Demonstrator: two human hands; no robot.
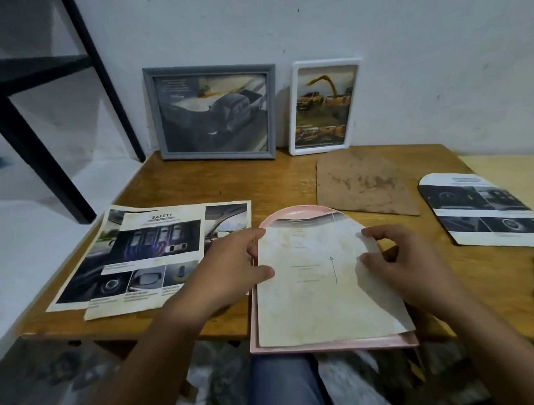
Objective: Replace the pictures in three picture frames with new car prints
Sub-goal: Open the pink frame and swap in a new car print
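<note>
Both hands (231, 264) (404, 264) pinch the paper (317, 291) over the pink frame (290, 212), at six o'clock on the tabletop (277, 183); pulling unevenly could tear it.

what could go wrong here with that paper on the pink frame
The paper has square corners while the pink frame has an arched top, so the corners may crease if pressed in. The frame overhangs the table edge near the lap and might tip. Both hands' fingers grip the paper's edges, which could tear.

Bare forearms, no sleeves, no rings or watch; blue jeans (284, 383) on leg.
</note>
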